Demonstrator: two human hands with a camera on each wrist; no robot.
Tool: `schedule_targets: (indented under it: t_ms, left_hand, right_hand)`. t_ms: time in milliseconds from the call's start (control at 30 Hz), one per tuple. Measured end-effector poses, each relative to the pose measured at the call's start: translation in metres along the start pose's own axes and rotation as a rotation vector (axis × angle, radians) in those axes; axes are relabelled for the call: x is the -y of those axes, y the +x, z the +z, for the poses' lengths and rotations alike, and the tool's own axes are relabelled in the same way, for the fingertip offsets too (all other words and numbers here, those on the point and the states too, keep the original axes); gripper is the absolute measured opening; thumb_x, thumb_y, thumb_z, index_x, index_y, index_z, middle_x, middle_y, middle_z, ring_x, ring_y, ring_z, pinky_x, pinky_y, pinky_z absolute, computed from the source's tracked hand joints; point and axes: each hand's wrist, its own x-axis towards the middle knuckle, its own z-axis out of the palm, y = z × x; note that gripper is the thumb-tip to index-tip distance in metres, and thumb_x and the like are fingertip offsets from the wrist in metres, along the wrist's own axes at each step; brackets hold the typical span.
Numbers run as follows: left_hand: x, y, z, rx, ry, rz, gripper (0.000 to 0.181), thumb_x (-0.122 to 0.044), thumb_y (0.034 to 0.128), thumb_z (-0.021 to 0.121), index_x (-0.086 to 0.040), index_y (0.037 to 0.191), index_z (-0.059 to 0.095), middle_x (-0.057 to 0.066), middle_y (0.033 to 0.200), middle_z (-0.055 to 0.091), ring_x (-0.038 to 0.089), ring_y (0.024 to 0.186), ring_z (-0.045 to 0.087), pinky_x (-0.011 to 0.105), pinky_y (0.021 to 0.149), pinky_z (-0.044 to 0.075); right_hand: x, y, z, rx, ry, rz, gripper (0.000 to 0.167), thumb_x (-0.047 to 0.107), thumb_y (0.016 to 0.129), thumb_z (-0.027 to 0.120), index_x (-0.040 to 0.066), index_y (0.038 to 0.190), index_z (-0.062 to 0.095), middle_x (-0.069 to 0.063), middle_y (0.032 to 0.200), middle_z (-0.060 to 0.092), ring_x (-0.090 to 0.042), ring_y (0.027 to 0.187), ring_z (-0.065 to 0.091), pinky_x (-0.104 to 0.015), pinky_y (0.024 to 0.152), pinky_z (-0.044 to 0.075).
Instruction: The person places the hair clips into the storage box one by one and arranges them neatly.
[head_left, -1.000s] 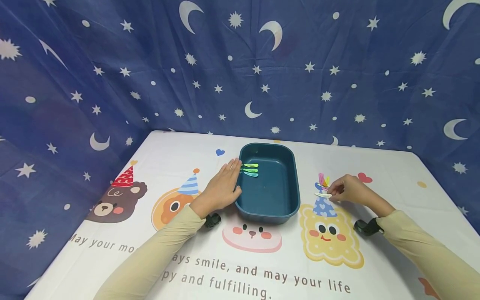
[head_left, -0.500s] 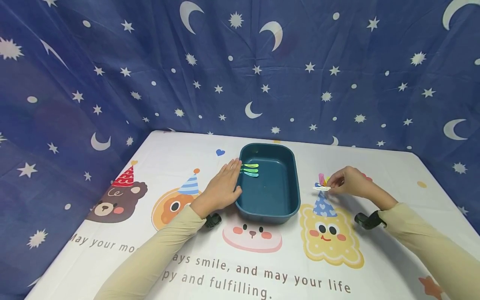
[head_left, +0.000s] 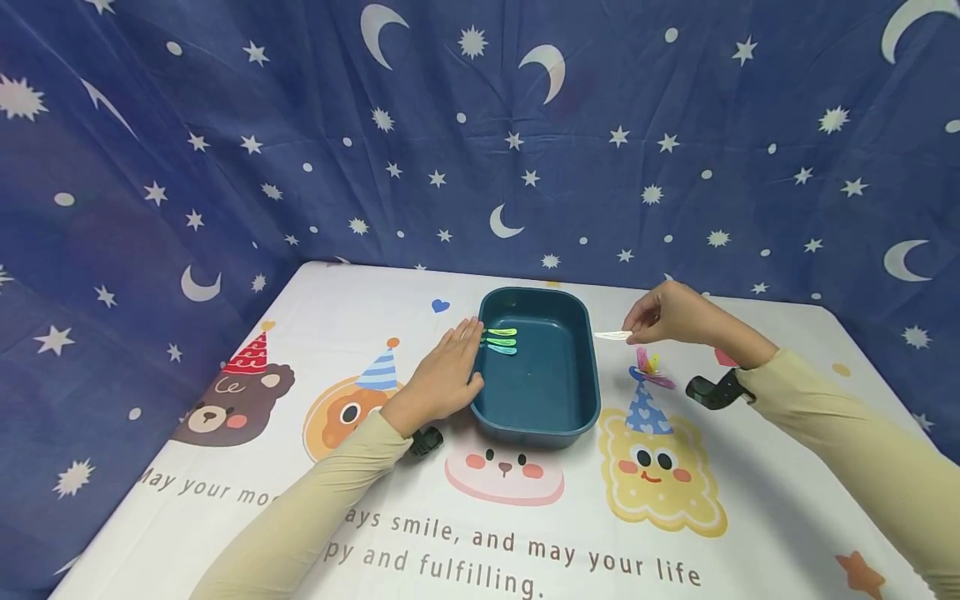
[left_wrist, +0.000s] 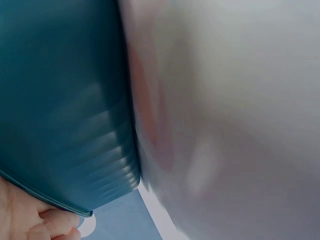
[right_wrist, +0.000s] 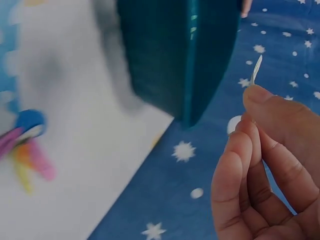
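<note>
A dark teal bin (head_left: pixel 536 408) stands on the table. Yellow, green and light-blue snap hair clips (head_left: pixel 502 341) sit side by side at its left wall, pointing inward. My left hand (head_left: pixel 441 372) lies against that left rim, fingers extended in the head view; the left wrist view catches part of the hand (left_wrist: pixel 37 215) beside the bin's outer wall. Between thumb and fingertips, my right hand (head_left: pixel 667 313) pinches a white hair clip (head_left: pixel 612 335), held in the air just off the bin's right rim. The right wrist view shows the clip (right_wrist: pixel 257 69) jutting past the thumb tip.
A small pile of pink, yellow and orange hair clips (head_left: pixel 651 369) lies on the white printed tablecloth (head_left: pixel 600 508), right of the bin. A dark blue curtain (head_left: pixel 480 167) with moons and stars hangs behind the table's far edge.
My right hand has lifted the white hair clip off the pile and carried it up and leftward to the bin's right side. My left hand and the bin have stayed put.
</note>
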Motion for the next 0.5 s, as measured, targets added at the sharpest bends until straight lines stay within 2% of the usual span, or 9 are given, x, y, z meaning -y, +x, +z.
schedule_targets:
  t_ms: [233, 500]
  left_hand:
    - [0.000, -0.001, 0.000, -0.002, -0.002, -0.002, 0.069, -0.022, 0.0921, 0.043, 0.004, 0.149, 0.013, 0.016, 0.157, 0.014, 0.027, 0.147, 0.011, 0.039, 0.121, 0.012]
    - [-0.002, -0.001, -0.003, 0.007, -0.001, -0.010, 0.069, -0.023, 0.0922, 0.042, 0.003, 0.149, 0.013, 0.016, 0.158, 0.014, 0.025, 0.148, 0.010, 0.039, 0.121, 0.012]
  right_hand:
    - [0.028, 0.029, 0.002, 0.021, 0.011, -0.014, 0.010, 0.002, 0.071, 0.077, 0.000, 0.080, 0.073, -0.007, 0.070, 0.069, -0.011, 0.060, 0.058, -0.019, 0.057, 0.051]
    - [0.046, 0.062, 0.027, 0.050, 0.019, -0.088, 0.008, 0.004, 0.071, 0.078, 0.002, 0.078, 0.074, -0.007, 0.070, 0.070, -0.009, 0.060, 0.058, -0.022, 0.060, 0.053]
